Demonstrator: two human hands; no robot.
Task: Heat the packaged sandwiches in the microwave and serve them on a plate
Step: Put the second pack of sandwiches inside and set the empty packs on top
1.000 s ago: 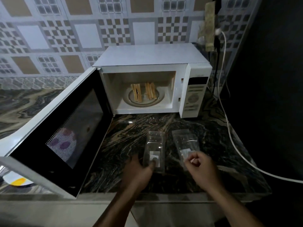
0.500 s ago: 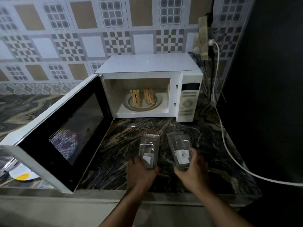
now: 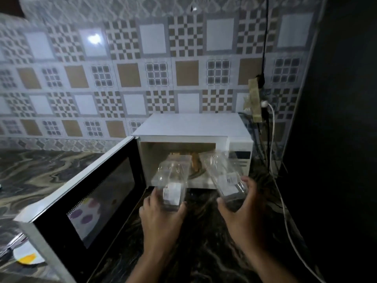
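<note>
My left hand [image 3: 161,219] grips a clear empty plastic sandwich pack [image 3: 170,180] with a white label. My right hand [image 3: 243,213] grips a second clear pack [image 3: 224,176], tilted up to the left. Both packs are lifted off the counter in front of the white microwave [image 3: 193,127]. Its door [image 3: 89,201] stands wide open to the left. Two sandwiches [image 3: 194,162] stand inside on the turntable, partly hidden behind the packs.
A dark marbled counter [image 3: 204,252] runs under my hands. A white plate [image 3: 26,256] with a yellow patch lies at the lower left beside the door. A white cable [image 3: 285,211] trails along the right, by a dark wall. Patterned tiles cover the back wall.
Both hands closed on the packs and lifted them from the counter up in front of the microwave opening. The camera view tilted upward.
</note>
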